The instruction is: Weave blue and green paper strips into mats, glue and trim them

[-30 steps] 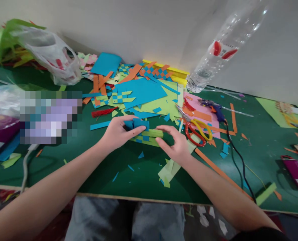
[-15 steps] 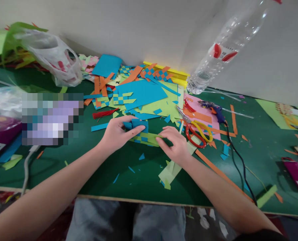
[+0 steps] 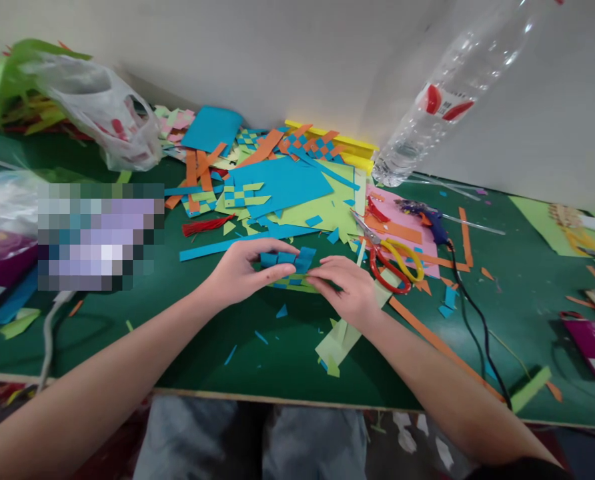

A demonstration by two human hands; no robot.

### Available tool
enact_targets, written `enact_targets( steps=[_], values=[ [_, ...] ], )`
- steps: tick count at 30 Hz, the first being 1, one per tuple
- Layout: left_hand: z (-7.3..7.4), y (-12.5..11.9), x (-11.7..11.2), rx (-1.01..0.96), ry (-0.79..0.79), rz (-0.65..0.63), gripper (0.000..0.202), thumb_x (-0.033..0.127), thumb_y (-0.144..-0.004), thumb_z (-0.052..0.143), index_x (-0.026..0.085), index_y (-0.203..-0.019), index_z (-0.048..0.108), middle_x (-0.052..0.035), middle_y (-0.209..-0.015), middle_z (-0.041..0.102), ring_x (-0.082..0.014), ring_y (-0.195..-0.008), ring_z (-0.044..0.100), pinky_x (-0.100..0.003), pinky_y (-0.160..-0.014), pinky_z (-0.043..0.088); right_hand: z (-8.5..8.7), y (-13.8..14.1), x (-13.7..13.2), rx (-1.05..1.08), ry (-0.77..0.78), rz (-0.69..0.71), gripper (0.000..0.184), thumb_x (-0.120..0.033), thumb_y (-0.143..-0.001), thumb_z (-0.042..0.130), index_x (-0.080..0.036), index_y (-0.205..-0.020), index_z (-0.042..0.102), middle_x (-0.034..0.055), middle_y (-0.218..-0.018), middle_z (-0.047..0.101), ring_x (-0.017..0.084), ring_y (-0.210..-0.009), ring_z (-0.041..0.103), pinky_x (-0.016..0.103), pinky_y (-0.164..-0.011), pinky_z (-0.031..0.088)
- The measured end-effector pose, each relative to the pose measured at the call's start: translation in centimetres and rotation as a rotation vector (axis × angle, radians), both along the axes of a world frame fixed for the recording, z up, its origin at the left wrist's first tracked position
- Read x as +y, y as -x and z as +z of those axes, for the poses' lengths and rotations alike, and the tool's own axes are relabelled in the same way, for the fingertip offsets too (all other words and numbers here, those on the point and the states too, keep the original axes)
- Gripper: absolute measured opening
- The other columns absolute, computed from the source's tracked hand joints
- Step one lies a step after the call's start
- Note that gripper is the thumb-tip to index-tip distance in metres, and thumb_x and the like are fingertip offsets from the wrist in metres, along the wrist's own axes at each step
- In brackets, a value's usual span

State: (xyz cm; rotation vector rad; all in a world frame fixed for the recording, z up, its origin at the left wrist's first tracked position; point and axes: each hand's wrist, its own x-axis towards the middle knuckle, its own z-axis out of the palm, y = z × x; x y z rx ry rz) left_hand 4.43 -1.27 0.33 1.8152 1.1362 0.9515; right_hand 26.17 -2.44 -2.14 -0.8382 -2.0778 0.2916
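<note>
Between my hands is a small piece of woven paper strips (image 3: 291,281), blue and light green in a checked pattern, with blue strips folded up on its upper side. My left hand (image 3: 250,270) grips it from the left, thumb in front and fingers behind. At its right end, my right hand (image 3: 345,283) pinches a green strip between thumb and fingers; the fingertips partly hide it. Just right of my right hand lie scissors (image 3: 395,263) with red and yellow handles. A pale green paper strip (image 3: 340,345) lies under my right wrist.
Blue paper sheets (image 3: 282,183), green sheets and cut strips cover the table's back. A hot glue gun (image 3: 430,220) with a black cord lies right, near a leaning plastic bottle (image 3: 427,113). A white plastic bag (image 3: 112,123) and a blurred-out device (image 3: 105,233) are left.
My left hand has shifted slightly right along the woven paper. The blue strip's end now sticks up by the thumb, and my right fingers have moved closer to it.
</note>
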Motion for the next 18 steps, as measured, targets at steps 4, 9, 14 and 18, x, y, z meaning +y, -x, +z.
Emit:
enact_targets(
  steps=[4,9,14,18],
  values=[
    [-0.5,-0.2,0.5,0.023,0.102,-0.008,0.034,0.050,-0.073,0.070,0.018,-0.083,0.073,-0.0039,-0.081,0.071,-0.0142,-0.061,0.060,-0.023,-0.052,0.048,0.1,-0.1,0.0,-0.011,0.037,-0.059,0.013,-0.028,-0.090,0.059,-0.025,-0.087,0.071,0.0017,-0.079,0.074,0.018,-0.077,0.068,0.039,-0.084,0.055],
    [-0.8,-0.3,0.6,0.131,0.156,-0.047,0.033,0.049,-0.072,0.070,0.017,-0.063,0.069,0.0006,-0.054,0.061,-0.0099,-0.044,0.046,-0.021,-0.040,0.037,0.0,-0.1,-0.1,0.059,0.133,-0.031,0.009,-0.029,-0.087,0.063,-0.023,-0.088,0.069,0.0016,-0.081,0.073,0.017,-0.079,0.067,0.038,-0.085,0.053],
    [-0.7,-0.2,0.3,0.114,0.167,-0.130,0.029,0.047,-0.074,0.069,0.018,-0.075,0.072,0.0001,-0.061,0.065,-0.0112,-0.048,0.051,-0.022,-0.045,0.043,0.8,0.0,-0.4,0.111,0.330,0.009,0.014,-0.037,-0.082,0.066,-0.023,-0.083,0.066,0.0012,-0.078,0.071,0.017,-0.077,0.065,0.037,-0.084,0.052],
    [-0.6,-0.3,0.2,0.096,0.193,-0.230,0.028,0.045,-0.074,0.070,0.019,-0.082,0.073,-0.0003,-0.069,0.068,-0.0137,-0.058,0.058,-0.024,-0.054,0.049,1.0,0.2,-0.7,0.204,0.505,0.009,0.019,-0.039,-0.079,0.069,-0.021,-0.078,0.065,0.0017,-0.079,0.069,0.015,-0.074,0.064,0.029,-0.069,0.052]
  ],
)
